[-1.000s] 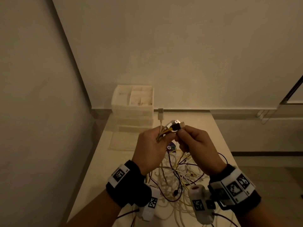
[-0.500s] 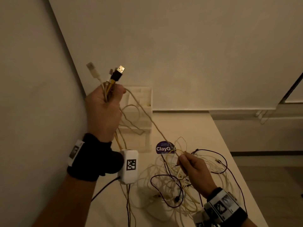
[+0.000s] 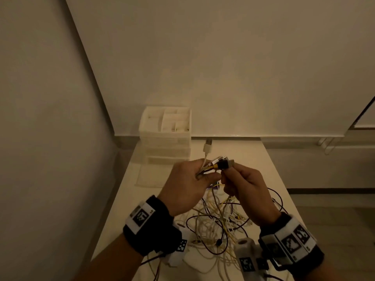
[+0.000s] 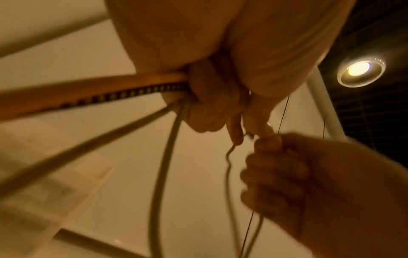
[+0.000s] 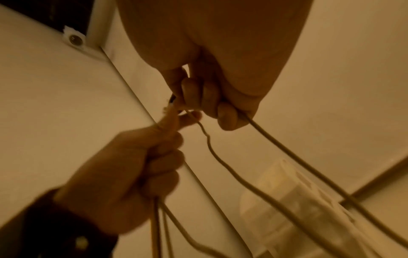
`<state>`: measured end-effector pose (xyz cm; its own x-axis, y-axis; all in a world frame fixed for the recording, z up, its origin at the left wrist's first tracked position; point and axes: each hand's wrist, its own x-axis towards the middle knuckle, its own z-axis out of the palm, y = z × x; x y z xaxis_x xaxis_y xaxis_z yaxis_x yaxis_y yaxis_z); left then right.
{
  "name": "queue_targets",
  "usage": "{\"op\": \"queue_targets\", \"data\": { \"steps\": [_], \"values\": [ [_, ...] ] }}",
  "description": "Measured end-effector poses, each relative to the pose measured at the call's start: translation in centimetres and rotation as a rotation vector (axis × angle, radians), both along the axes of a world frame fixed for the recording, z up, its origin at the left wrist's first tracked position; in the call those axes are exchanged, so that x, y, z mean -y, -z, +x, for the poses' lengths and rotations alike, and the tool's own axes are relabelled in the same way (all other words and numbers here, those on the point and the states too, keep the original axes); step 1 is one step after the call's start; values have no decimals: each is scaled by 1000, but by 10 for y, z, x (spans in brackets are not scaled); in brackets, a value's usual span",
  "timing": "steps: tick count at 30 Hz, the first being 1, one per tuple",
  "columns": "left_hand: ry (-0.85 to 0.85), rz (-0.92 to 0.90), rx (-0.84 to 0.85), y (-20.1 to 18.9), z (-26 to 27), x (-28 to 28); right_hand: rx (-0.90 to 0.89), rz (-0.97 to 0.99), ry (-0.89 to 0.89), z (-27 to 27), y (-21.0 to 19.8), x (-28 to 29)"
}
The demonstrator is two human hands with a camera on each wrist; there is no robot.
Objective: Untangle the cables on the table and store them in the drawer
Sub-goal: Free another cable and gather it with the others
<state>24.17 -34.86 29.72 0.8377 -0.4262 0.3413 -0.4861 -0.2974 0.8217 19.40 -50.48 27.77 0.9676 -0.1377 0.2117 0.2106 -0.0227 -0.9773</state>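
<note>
Gripping a bunch of cable plugs (image 3: 215, 164), the left hand (image 3: 188, 186); right hand (image 3: 247, 189) pinches one plug; pale, yellow, black cables (image 3: 215, 224) tangled below.

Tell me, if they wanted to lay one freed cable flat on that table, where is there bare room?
Bare table lies at the far right, between the drawer unit and the right edge, beyond both hands. A narrower bare strip runs along the left edge, beside the left hand. The near middle, under the right hand, is crowded with the cable tangle.

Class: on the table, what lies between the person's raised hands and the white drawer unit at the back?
The head view shows only bare table before the drawer unit.
</note>
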Motion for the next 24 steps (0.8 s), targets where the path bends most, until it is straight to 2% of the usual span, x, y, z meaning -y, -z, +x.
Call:
{"op": "queue_targets", "data": {
  "steps": [4,8,11,15,19,24],
  "values": [
    [-124,-84,104,3,0,5,4,-26,-71,2,-3,2],
    [-197,-125,196,-8,9,-5,-15,-52,-113,-6,24,8],
    [-287,-168,213,-21,12,-17,-38,-49,-78,-10,49,13],
    [-400,-369,185,-39,21,-33,-99,-139,26,-15,83,19],
    [-379,-273,229,-37,16,-37,-168,-82,87,-11,98,21],
    [-332,-307,123,-18,17,-45,-156,-106,60,-28,86,20]
  ]
}}
